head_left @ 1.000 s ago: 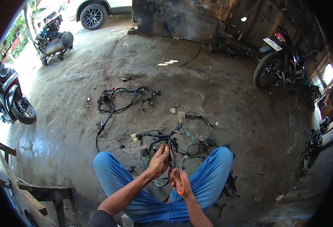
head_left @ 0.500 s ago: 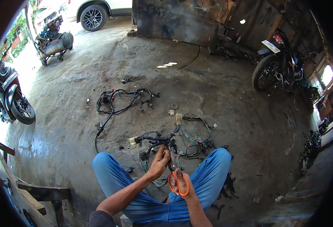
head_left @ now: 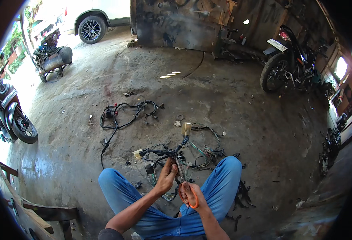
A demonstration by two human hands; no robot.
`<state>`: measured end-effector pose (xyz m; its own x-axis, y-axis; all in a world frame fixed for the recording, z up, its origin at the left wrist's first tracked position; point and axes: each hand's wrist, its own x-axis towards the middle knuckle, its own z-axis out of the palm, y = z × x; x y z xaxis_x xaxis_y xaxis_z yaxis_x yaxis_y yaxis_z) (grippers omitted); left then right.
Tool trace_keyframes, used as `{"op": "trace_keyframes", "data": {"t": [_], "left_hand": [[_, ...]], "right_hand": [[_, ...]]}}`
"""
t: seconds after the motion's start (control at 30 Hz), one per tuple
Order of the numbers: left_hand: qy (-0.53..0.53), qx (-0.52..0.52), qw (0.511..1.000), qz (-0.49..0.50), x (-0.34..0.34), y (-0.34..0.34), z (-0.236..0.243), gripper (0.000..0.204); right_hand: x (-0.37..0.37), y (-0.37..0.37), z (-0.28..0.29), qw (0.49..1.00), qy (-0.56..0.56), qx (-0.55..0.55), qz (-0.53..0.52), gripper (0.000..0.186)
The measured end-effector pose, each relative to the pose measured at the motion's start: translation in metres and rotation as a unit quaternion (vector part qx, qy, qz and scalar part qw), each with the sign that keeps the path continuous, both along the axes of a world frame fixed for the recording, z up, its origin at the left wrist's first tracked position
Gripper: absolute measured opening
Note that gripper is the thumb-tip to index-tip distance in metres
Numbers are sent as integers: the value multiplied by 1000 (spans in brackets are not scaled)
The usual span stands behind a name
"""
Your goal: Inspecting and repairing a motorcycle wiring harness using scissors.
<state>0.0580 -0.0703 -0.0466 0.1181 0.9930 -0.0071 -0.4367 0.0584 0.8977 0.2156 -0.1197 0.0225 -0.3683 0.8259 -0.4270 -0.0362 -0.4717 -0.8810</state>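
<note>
Between my knees lies a black-taped wiring harness (head_left: pixel 164 152) with branching wires and pale connectors (head_left: pixel 187 129). The fingers of my left hand (head_left: pixel 167 176) are pinched on the harness just below its junction. My right hand (head_left: pixel 191 195) grips a pair of scissors (head_left: pixel 180 171) by the orange handles. Their grey blades point up to the harness beside my left fingertips. The blade tips are partly hidden among the dark wires, so I cannot tell whether they touch one. Loose green and white wires (head_left: pixel 200 150) spread to the right of the junction.
A second black harness (head_left: pixel 118 120) lies on the concrete floor ahead. Scraps of black tape (head_left: pixel 244 194) are beside my right knee. Motorcycles stand at left (head_left: pixel 18 116) and right (head_left: pixel 284 68). A compressor (head_left: pixel 56 60) and a white car (head_left: pixel 100 18) are farther back. A wooden bench (head_left: pixel 52 212) is at lower left.
The orange scissor handles have come closer together in my right hand. My left hand keeps its pinch on the harness. The whole view has shifted slightly.
</note>
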Motion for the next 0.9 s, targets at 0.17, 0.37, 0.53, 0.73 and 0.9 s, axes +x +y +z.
{"op": "trace_keyframes", "data": {"t": [0.17, 0.37, 0.53, 0.73, 0.9], "left_hand": [[82, 28, 996, -36, -4, 1, 4, 29], [54, -9, 998, 0, -6, -1, 21, 37], [113, 38, 992, -34, -10, 3, 27, 43], [179, 64, 982, -8, -3, 0, 48, 37], [120, 23, 992, 22, 5, -2, 42, 39]], "right_hand": [[6, 5, 2, 1000, 5, 8, 0, 66], [15, 16, 18, 996, -59, -16, 66, 67], [16, 17, 32, 917, -353, 166, 80, 56], [25, 21, 25, 843, -401, 357, 22, 39], [23, 26, 10, 845, -356, 399, -9, 36]]}}
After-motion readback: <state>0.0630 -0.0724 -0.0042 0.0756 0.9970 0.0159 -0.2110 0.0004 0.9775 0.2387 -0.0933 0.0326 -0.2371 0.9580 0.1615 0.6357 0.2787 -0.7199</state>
